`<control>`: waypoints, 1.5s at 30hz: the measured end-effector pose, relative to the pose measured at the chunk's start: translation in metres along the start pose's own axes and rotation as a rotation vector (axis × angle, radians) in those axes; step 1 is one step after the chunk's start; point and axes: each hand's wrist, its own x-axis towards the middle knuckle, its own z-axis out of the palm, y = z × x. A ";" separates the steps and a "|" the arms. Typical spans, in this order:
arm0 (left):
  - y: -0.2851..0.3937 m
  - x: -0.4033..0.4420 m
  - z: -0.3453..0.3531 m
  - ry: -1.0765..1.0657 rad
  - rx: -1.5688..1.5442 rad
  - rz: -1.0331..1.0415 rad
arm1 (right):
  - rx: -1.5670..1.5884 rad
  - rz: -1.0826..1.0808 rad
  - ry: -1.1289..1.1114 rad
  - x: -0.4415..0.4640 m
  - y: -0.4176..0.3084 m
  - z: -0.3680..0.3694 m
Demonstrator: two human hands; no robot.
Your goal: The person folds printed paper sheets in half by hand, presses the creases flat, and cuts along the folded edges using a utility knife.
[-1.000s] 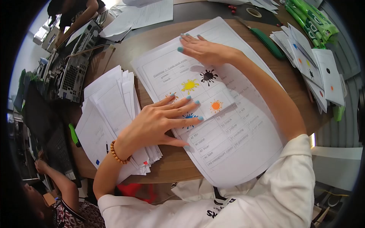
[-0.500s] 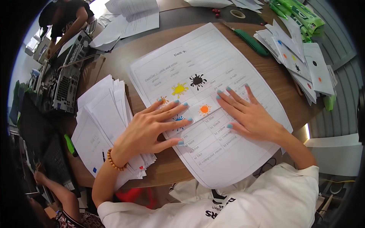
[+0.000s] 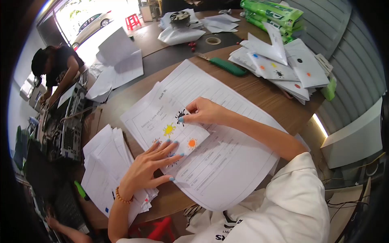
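Two other people show on your left: far left, a person in black point(image 3: 58, 65) bends down by the PC case point(image 3: 71, 139); near left, just a bare forearm point(image 3: 72, 233). Next, a messy paper stack point(image 3: 107, 162) on the worktop point(image 3: 166, 199), w/ your left wrist, in its beaded bracelet point(image 3: 122, 196), by its right side.

Your left hand point(image 3: 142, 168): fingers spread, laid on the near-left part of the splat page point(image 3: 181, 135), partly hiding a blue splat. That page is mid-worktop, atop the printed sheets point(image 3: 227, 178); can't tell if it's a separate pc. or a fold. Yellow, black & orange splats show btwn your hands.

Your right hand point(image 3: 204, 111) is at the page's far-right edge: fingers curled, thumb tip on the black splat point(image 3: 180, 115); can't tell if paper's nipped btwn thumb & fingers.

Far side, going right: tape roll point(image 3: 212, 41), green-handled cutter point(image 3: 229, 67), green packs point(image 3: 273, 16), then a pile of white papers point(image 3: 306, 67) w/ colored splats, nearer you.
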 end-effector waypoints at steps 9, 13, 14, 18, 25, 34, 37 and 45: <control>0.004 -0.003 0.004 0.036 0.070 -0.102 | -0.504 0.358 0.776 -0.106 0.047 -0.210; 0.006 -0.003 0.002 0.033 0.085 -0.136 | -1.014 0.052 1.151 -0.142 0.059 -0.185; 0.006 -0.003 0.002 0.022 0.102 -0.148 | -0.846 0.068 0.960 -0.148 0.047 -0.169; 0.007 -0.003 0.002 0.014 0.105 -0.184 | -0.692 -0.187 0.065 -0.163 -0.015 -0.085; 0.003 -0.005 0.005 0.041 0.100 -0.201 | -0.822 -0.435 -0.454 -0.193 -0.032 -0.018; 0.000 -0.007 0.012 0.066 0.213 -0.275 | -0.951 -0.663 -0.131 -0.206 -0.040 -0.031; -0.002 -0.007 0.014 0.085 0.243 -0.253 | -0.953 -0.697 -0.098 -0.205 -0.047 -0.035; -0.005 -0.008 0.015 0.268 0.093 -0.089 | -0.686 -0.591 -0.202 -0.213 -0.066 -0.054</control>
